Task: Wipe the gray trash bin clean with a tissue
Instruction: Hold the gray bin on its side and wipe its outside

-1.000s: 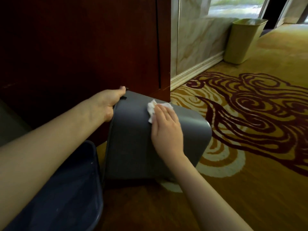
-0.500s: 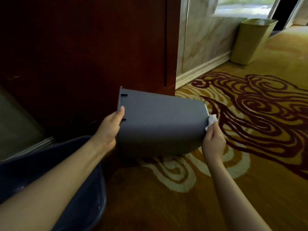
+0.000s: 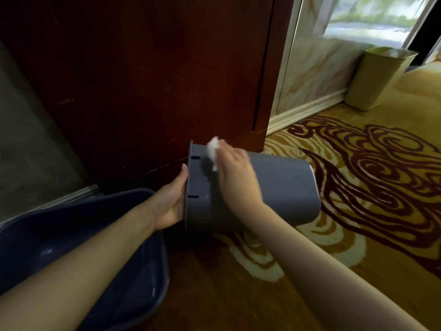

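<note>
at the far left a dark blue plastic tub (image 3: 100,278) sits on the floor, its rim running under the left forearm. the left hand (image 3: 170,201) reaches forward from there and grips the open rim of the gray trash bin (image 3: 281,187), thumb along the outer edge and the fingers (image 3: 184,174) curled around the lip, clamped on it. the bin lies on its side on the patterned carpet (image 3: 358,211), mouth to the left and closed base to the right, right in front of a dark red wooden panel (image 3: 155,80). two small slots show in the rim band near the left hand. the right hand (image 3: 235,177) lies flat on the upper side of the bin close to the rim, its fingers held together and pressing a crumpled white tissue (image 3: 212,150) against the gray plastic; the tissue sticks out past the fingertips. further right, a marble wall (image 3: 307,75) with a pale baseboard meets the carpet, and an olive trash can (image 3: 379,77) stands upright against it, well apart from the gray bin.
</note>
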`<state>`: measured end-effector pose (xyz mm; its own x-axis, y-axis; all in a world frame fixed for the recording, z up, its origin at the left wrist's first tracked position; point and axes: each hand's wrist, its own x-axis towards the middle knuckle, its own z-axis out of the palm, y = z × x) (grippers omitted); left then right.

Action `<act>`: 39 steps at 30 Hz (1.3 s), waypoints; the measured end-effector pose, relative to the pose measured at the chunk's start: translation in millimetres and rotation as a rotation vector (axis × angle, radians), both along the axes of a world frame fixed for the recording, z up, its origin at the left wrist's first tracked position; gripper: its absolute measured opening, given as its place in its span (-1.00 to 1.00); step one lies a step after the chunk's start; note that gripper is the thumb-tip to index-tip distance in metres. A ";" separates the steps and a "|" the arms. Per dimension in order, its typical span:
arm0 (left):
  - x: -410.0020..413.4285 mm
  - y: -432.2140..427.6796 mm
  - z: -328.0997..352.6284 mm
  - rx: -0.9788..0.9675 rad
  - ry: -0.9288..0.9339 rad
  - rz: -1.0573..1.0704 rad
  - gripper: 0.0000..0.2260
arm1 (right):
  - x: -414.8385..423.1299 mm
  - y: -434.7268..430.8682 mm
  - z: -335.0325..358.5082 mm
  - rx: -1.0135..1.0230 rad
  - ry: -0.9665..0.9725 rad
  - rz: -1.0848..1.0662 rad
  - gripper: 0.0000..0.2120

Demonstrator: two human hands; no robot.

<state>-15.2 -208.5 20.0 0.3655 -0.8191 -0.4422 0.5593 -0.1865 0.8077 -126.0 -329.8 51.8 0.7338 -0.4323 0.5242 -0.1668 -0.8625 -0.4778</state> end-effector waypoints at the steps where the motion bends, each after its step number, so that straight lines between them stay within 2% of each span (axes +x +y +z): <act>1: 0.7 0.2 1.1 -0.004 0.016 -0.014 -0.51 | 12.3 6.7 -0.7 -0.051 0.084 0.048 -0.57; 4: 7.5 0.6 0.3 -0.035 0.055 -0.008 -0.50 | 29.4 21.5 -9.4 -0.143 0.276 0.065 -0.47; 6: 12.8 -1.1 0.8 -0.026 0.067 0.027 -0.45 | 27.2 26.2 -17.0 -0.165 0.321 0.068 -0.44; 10: 11.7 -20.9 12.8 -0.090 0.041 0.190 -0.52 | 13.5 28.9 -24.1 -0.156 0.263 0.068 -0.45; 13: 5.5 -35.4 21.1 0.001 -0.094 0.319 -0.53 | 3.5 31.5 -27.6 -0.179 0.236 0.081 -0.48; 15: 2.1 -36.2 21.7 0.037 -0.108 0.317 -0.54 | -1.7 26.9 -28.6 -0.171 0.231 0.058 -0.51; 18: -3.5 -31.4 24.6 -0.003 -0.031 0.268 -0.59 | -13.5 8.2 -30.4 -0.083 0.190 -0.162 -0.56; 25: -7.6 -25.5 28.2 -0.043 -0.058 0.254 -0.62 | -77.6 -56.2 -55.1 0.047 0.192 -0.529 -0.57; 29: -8.3 -22.5 23.2 -0.079 -0.057 0.214 -0.62 | -107.7 -83.1 -68.3 0.147 0.075 -0.592 -0.61; 33: -7.4 -16.7 21.1 -0.100 -0.026 0.176 -0.63 | -115.3 -88.8 -59.1 0.268 -0.044 -0.682 -0.80; 35: -8.0 -15.2 21.3 -0.113 -0.021 0.162 -0.63 | -102.9 -65.7 -44.2 0.114 -0.089 -0.613 -0.83; 37: -7.9 -16.2 21.9 -0.116 -0.019 0.157 -0.62 | -77.7 -21.7 -36.9 -0.032 -0.045 -0.336 -0.77; 39: -7.7 -18.5 23.3 -0.124 -0.001 0.161 -0.60 | -50.8 29.1 -45.5 -0.127 0.064 -0.105 -0.61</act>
<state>-22.9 -227.0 43.3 0.4965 -0.7982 -0.3410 0.5727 0.0060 0.8198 -176.8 -300.7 6.4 0.7214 -0.4416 0.5335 -0.2858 -0.8915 -0.3515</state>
